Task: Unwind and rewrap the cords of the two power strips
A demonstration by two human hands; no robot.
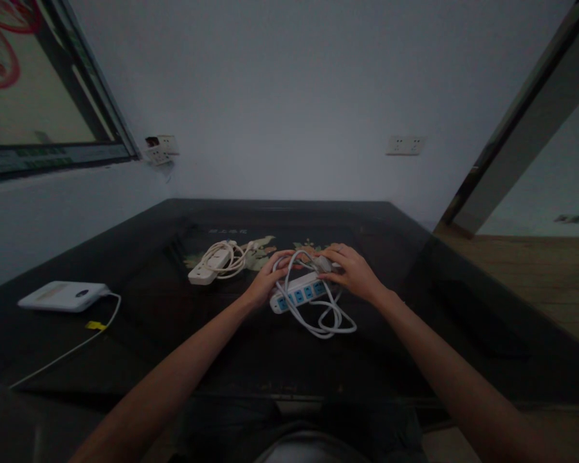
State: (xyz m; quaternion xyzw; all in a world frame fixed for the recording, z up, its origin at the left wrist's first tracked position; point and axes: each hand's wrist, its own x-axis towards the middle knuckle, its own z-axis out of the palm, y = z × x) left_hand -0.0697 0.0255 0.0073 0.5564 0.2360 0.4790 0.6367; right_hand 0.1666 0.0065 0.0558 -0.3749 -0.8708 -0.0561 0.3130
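A white power strip with blue sockets (pixel 300 292) lies on the dark table (pixel 174 321) in front of me, its white cable (pixel 325 320) looped toward me. My left hand (pixel 266 281) grips the strip's left end and a loop of the cable. My right hand (pixel 350 270) is closed over the strip's right end, fingers pinched on what looks like the plug.
A second cream power strip (pixel 208 266) with coiled cord lies to the left. A flat white device (pixel 64 296) with a thin white cable (pixel 77 344) sits at the table's left edge. Wall sockets (pixel 405 145) are on the far wall; wooden floor lies to the right.
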